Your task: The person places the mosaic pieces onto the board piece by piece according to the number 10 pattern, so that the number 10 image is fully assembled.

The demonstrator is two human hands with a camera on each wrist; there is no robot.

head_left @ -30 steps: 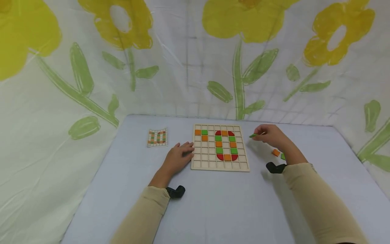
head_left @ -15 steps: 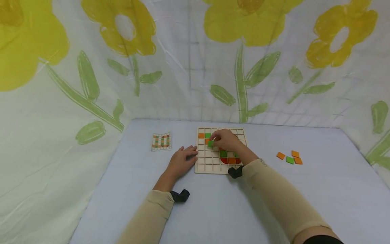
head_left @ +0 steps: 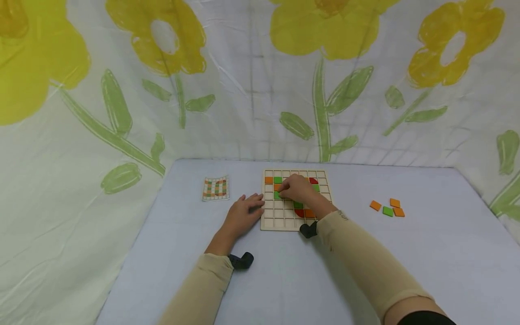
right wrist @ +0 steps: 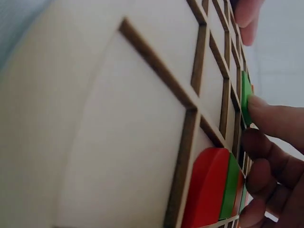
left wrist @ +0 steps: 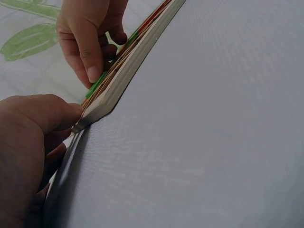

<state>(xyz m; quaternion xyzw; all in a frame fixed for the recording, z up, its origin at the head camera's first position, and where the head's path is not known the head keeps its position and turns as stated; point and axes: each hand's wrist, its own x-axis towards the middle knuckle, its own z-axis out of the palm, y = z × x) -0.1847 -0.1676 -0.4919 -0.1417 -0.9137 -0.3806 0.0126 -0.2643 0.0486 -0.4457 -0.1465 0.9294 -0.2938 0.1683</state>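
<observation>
A wooden grid board [head_left: 279, 222] lies on the table, with orange, green and red tiles set in some cells. My right hand [head_left: 299, 189] reaches over it and pinches a square green tile [head_left: 277, 195], just below an orange tile [head_left: 277, 187] in the second column. In the right wrist view the thumb lies on that green tile [right wrist: 245, 97], which sits slightly tilted at its cell. My left hand [head_left: 241, 215] rests at the board's left edge, fingers extended and touching the rim. The right hand hides part of the ring of tiles behind it.
A small printed card [head_left: 215, 188] with a coloured grid pattern lies left of the board. Several loose tiles lie to the right, orange ones around a green tile [head_left: 387, 211]. A flowered cloth [head_left: 227, 113] hangs behind the table.
My right hand has come left from beside the board, carrying the green tile, and lowered it to a cell in the second column. My left hand stays at the board's edge.
</observation>
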